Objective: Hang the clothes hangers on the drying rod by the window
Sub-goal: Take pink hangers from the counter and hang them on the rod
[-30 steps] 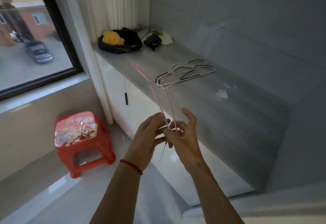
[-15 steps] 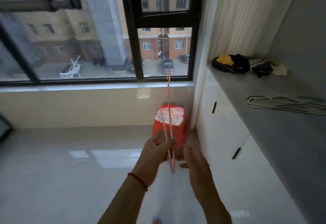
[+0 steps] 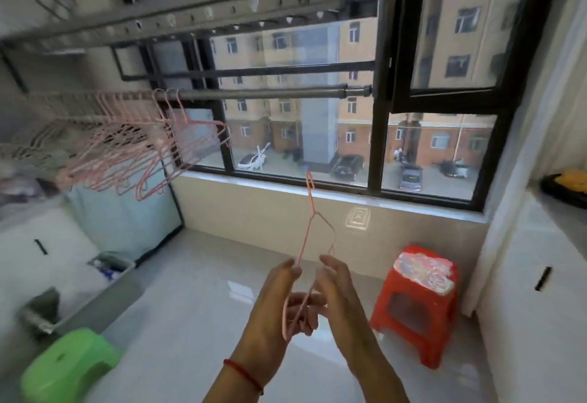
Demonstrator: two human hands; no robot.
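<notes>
Since the earlier frame: view swung up and left; rod (image 3: 254, 95) and its hung hangers (image 3: 133, 145) now in sight, red stool (image 3: 419, 301) shifted to the right, worktop hangers gone from view.

Landmark: rod, a grey bar running across the window (image 3: 317, 136), blurred at its left end.

Item 1: hanger (image 3: 313, 237), pink wire, seen nearly edge-on, hook uppermost. Position: well below the rod and right of its hung batch, hook tip level with the sill (image 3: 349, 193), apart from the rod.

Item 2: left hand (image 3: 276, 304), red cord at the wrist. Fingers curled round the lower end of the hanger, fingertips on its left wire.

Item 3: right hand (image 3: 338, 294). Fingers bent loosely at the hanger's right side; whether they grasp the wire or only touch it, cannot tell.

Item 4: hung hangers, pink, packed along the rod's left half, shoulders fanning down and right. Bare stretch of rod from the last hook to its right end by the window frame.

Item 5: rack bar (image 3: 206, 18), pierced with holes, above the rod.

Item 6: red stool, below the rod's right end, on the floor (image 3: 197, 291). Green stool (image 3: 70, 367), far below its left end. Open tiled floor between the two.
</notes>
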